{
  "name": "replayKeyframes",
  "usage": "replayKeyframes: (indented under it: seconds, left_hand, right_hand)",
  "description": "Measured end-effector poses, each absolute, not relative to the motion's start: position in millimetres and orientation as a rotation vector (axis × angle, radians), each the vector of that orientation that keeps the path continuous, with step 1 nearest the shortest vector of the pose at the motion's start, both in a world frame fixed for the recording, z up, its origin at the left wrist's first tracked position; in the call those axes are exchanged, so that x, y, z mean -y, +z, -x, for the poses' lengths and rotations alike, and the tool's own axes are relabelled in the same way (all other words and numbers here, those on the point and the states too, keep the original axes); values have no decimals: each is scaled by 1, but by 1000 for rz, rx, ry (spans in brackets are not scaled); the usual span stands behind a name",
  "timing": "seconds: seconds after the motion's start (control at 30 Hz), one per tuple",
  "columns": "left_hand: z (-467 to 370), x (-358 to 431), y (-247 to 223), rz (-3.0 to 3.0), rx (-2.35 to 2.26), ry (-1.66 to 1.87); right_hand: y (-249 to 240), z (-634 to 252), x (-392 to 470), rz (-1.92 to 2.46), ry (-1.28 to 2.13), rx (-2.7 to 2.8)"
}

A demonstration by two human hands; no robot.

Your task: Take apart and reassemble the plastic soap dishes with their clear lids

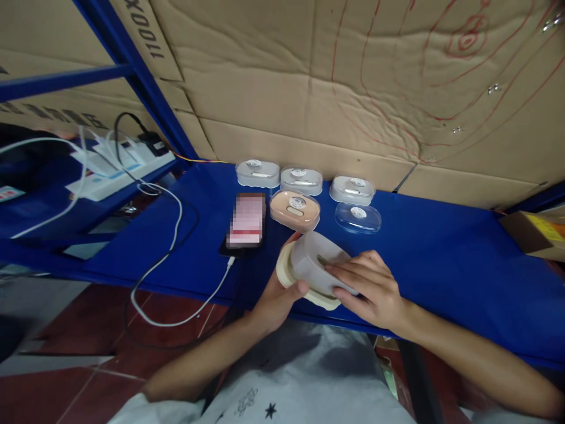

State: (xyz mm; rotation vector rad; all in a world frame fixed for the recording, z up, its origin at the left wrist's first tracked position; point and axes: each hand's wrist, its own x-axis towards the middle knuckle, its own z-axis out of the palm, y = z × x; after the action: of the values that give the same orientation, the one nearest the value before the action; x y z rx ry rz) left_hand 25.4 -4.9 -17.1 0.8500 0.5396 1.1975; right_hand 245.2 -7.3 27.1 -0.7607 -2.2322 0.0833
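My left hand point(279, 297) grips the cream base point(286, 268) of an oval plastic soap box, thumb in front and fingers behind. My right hand point(373, 288) is closed on the pale grey part point(313, 259) with a dark slot, which sits tilted against the cream base. Whether the two parts are fully joined I cannot tell. Just beyond my hands lie a peach soap box point(296, 213) with a clear lid and a round label, and a loose clear lid point(358, 219) with a similar label.
Several grey soap boxes point(258, 174) with clear lids line the back of the blue table point(441, 265). A phone point(246, 222) with a white charging cable point(179, 221) lies to the left. Power strips point(119, 171) are further left; a cardboard box point(536, 232) stands at the right.
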Motion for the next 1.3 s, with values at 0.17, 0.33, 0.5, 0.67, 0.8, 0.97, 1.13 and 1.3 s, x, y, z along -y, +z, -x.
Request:
replayKeyframes:
  seconds: [0.17,0.33,0.5,0.67,0.8,0.97,1.13,1.3]
  left_hand:
    - [-26,5,-20,-916,-532,1168]
    - [-24,5,-23,-904,-566,1180]
    - [-23,4,-28,-838,-576,1187]
    - [-24,4,-27,-826,-606,1207]
    - [-23,4,-24,-800,-606,1195]
    - [-22,4,-24,-809,-603,1161]
    - [-22,3,-24,-811,-643,1158]
    - [-20,3,-20,-789,-612,1090]
  right_hand:
    - [21,-243,9,668,124,2334]
    - [21,-240,9,631,107,2416]
    - [23,-234,8,654,6,2511]
    - [20,-232,9,638,31,2466]
    - [20,-231,9,631,83,2498]
    - [24,-243,-2,552,284,2546]
    - [21,-293,-47,999,183,2171]
    - [-7,-337,-90,1471,-65,2172]
